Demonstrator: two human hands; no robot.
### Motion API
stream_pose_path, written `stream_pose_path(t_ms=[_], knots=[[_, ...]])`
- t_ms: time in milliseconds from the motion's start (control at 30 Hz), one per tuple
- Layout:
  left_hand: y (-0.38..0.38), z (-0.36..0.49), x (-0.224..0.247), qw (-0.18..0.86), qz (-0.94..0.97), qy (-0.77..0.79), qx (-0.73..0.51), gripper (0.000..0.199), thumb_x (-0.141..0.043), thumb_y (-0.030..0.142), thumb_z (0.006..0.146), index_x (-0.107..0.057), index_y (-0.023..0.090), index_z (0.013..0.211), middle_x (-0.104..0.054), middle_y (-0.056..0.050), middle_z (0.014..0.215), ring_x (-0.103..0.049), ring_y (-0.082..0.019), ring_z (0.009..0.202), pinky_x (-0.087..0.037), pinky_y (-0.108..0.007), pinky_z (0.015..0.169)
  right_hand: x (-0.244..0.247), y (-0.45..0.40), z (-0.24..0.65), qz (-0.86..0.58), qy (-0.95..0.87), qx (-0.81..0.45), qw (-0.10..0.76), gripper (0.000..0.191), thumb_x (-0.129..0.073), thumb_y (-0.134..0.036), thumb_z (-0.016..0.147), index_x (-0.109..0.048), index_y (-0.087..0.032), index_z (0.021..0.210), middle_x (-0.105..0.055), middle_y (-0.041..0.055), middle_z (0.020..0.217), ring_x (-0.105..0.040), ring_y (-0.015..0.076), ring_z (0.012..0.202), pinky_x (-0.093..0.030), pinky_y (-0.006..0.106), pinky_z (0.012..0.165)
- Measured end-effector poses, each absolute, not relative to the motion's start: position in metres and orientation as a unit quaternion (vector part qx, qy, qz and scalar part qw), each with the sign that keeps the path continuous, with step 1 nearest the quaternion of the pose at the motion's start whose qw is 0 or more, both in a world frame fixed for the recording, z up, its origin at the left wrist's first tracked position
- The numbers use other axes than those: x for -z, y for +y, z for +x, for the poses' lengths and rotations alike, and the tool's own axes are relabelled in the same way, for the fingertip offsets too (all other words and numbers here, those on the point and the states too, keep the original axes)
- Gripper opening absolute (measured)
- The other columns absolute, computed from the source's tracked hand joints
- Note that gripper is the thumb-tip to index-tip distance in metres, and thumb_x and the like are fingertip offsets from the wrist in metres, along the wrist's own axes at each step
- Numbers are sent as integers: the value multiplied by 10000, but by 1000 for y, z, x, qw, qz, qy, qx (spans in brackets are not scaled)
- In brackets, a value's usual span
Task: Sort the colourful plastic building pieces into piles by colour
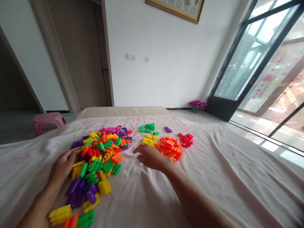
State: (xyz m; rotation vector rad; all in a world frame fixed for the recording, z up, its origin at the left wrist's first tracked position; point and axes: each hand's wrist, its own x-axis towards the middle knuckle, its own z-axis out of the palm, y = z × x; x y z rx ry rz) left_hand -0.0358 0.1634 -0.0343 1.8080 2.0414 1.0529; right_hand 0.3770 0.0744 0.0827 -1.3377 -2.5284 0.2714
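A mixed heap of plastic building blocks (pixel 95 167) in purple, yellow, green, orange and red lies on the left of the cloth-covered surface. My left hand (pixel 62 166) rests against the heap's left edge, fingers stretched along it and partly hidden; I see nothing gripped. Over the cloth, right of the heap, my right hand (pixel 152 156) has its fingers apart and holds nothing visible. Just beyond it are yellow blocks (pixel 149 140), and orange blocks (pixel 170 147) form a pile beside its wrist. Separate groups of red blocks (pixel 186 139), green blocks (pixel 148 127) and purple blocks (pixel 168 129) lie farther out.
A pale, wrinkled cloth (pixel 213 177) covers the surface. On the floor at left stands a pink plastic stool (pixel 48 122). Purple flowers (pixel 197 105) in a pot sit by the wall, near a dark-framed glass door (pixel 251 72).
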Motion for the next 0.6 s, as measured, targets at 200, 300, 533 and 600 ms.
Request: stream_pose_path(t_ms=[200,300,533,600], knots=[[160,-31,27,158,585,701,-376,566,-369,548,924,-672,187,1236,-666,-112,1325,-587,-284,1246,-407,-391,1089,-44,70,323,-363,-908,-103,185,616,-592,-258,926,-383,-170,1498,-454,117,1520,-415,234,1382,-377,380,1125],[162,-32,28,158,587,700,-375,566,-381,553,914,-677,193,1235,-672,-104,1322,-590,-287,1242,-416,-375,1080,-35,72,312,-351,-910,-112,191,578,-569,-312,953,-392,-165,1483,-483,132,1486,-430,237,1368,-385,379,1117],[166,-37,36,163,587,699,-376,593,-359,594,914,-666,207,1241,-667,-100,1323,-591,-282,1244,-417,-355,1077,-31,75,312,-444,-872,-97,180,338,-561,-314,949,-572,-251,1281,-616,66,1160,-615,212,1051,-496,307,863],[166,-38,37,168,582,702,-374,604,-357,604,912,-657,210,1258,-657,-102,1336,-582,-284,1253,-411,-362,1081,-31,75,312,-458,-865,-93,179,361,-557,-345,950,-557,-252,1299,-609,64,1132,-610,218,1044,-496,308,843]])
